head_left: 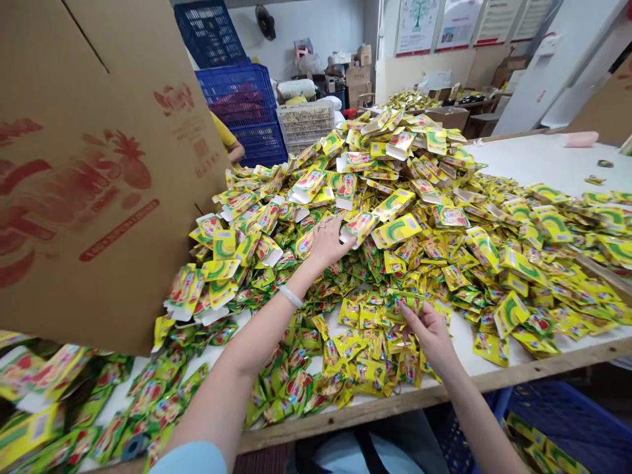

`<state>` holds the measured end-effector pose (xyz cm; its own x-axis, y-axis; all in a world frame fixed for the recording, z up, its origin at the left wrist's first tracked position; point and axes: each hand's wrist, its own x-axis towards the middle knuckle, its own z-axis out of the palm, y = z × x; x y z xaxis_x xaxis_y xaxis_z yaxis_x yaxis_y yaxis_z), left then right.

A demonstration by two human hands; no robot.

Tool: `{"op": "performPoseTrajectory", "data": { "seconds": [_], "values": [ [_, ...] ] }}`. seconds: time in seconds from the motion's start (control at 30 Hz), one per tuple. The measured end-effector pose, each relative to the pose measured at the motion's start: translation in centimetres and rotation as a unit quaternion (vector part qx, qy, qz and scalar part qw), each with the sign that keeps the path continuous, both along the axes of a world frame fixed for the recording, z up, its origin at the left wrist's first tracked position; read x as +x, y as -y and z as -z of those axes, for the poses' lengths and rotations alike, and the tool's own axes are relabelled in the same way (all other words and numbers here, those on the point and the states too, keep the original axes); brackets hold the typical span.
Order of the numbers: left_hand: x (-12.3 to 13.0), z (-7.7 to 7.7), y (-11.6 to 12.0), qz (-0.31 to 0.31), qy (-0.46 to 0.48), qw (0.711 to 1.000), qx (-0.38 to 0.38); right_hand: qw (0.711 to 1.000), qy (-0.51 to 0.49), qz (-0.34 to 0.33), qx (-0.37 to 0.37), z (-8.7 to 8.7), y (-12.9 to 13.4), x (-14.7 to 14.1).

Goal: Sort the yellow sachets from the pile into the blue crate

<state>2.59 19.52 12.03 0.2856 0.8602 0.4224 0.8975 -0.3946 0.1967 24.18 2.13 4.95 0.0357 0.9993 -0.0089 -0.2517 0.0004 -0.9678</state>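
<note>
My left hand (330,242), with a pale bangle at the wrist, reaches into the heap and closes its thumb and fingers on the near end of a small yellow carton (360,227) printed with fruit. Lower and to the right, my right hand (428,329) pinches a green-and-yellow sachet (403,303) between thumb and fingers. Below both hands lie loose yellow sachets (370,375) and green sachets (296,395). Another yellow carton (396,230) rests just right of the one in my left hand. Many of the cartons piled behind have open white flaps.
A large brown cardboard box (99,276) stands close on the left. The white table (533,158) has a wooden front edge (316,424). A blue crate (567,415) with cartons sits below right. Behind the brown box, another person's arm (236,151) shows beside stacked blue crates (241,99).
</note>
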Motion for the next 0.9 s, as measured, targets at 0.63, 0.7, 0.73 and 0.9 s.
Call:
{"op": "performPoseTrajectory", "data": {
  "seconds": [0.63,0.7,0.73,0.9],
  "values": [
    [-3.2,2.3,15.2,0.179,0.535,0.779,-0.273,0.976,-0.170,-0.115,-0.075,-0.5,0.6,-5.9],
    [-2.0,3.6,16.0,0.152,0.561,0.761,-0.289,0.974,-0.163,-0.135,-0.080,0.0,1.4,-6.8],
    [-1.6,4.0,16.3,0.134,0.582,0.747,-0.294,0.978,-0.141,-0.136,-0.078,0.1,1.9,-6.7],
    [-1.5,4.2,17.1,0.069,0.672,0.667,-0.314,1.000,0.011,0.018,-0.010,-2.1,2.2,-3.6]
  ]
}}
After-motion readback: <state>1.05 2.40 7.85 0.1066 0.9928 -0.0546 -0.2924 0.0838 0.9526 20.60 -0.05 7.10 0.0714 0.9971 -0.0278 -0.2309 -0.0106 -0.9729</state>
